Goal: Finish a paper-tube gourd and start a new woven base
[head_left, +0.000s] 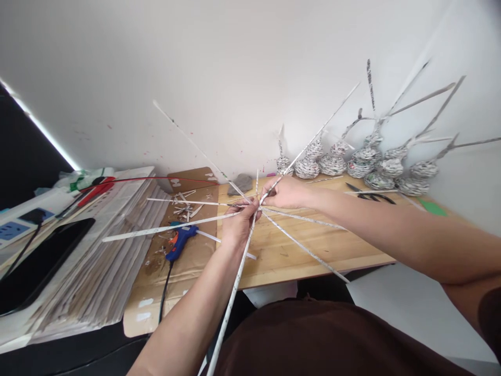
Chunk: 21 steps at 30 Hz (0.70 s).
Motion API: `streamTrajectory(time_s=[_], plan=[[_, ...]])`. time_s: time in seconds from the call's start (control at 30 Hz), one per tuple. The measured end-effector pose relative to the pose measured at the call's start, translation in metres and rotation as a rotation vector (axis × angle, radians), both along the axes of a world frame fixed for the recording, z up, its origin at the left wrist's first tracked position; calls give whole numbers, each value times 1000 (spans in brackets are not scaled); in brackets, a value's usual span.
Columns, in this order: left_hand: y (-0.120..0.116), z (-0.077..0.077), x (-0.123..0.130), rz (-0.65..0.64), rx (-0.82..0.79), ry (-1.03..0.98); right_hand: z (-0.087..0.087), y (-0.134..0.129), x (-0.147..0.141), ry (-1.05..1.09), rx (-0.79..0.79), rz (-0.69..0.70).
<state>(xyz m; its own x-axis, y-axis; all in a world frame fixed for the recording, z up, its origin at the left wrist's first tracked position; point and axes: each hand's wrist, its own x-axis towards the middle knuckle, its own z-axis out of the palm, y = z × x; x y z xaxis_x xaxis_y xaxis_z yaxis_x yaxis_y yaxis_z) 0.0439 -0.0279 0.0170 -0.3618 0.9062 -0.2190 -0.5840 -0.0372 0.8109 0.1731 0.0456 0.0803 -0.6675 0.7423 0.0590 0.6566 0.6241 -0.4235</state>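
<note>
Several thin rolled paper sticks (305, 244) spread out like spokes from one crossing point above the wooden table. My left hand (241, 216) is closed on the sticks at the left of that crossing, thumb on top. At its upper right, my right hand (279, 192) pinches a stick (324, 125) that slants up to the right. Both hands nearly touch each other at the centre. One long stick (230, 303) runs down toward my body, and others reach left past my left hand. The fingertips partly hide the crossing itself.
Woven paper gourd shapes (362, 162) stand along the wall at the right, with black scissors (371, 196) before them. On cardboard (195, 261) at the left lies a blue glue gun (180, 243) beside paper scraps. Further left are stacked paper strips (113, 261), a phone (43, 266) and a power strip (19, 224).
</note>
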Motion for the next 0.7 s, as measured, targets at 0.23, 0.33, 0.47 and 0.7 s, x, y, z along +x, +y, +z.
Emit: streamTrajectory(time_s=[0.23,0.33,0.47,0.7], plan=[[1,-6,-2,-35,6,63,-5,8,3,199,-472,-17],[3,-10,-3,-45,10,105,-6,10,4,268,-562,0],[4,-15,-4,-68,5,125,-9,13,6,292,-525,38],[2,-13,-5,-151,-18,105,-14,17,9,193,-351,75]])
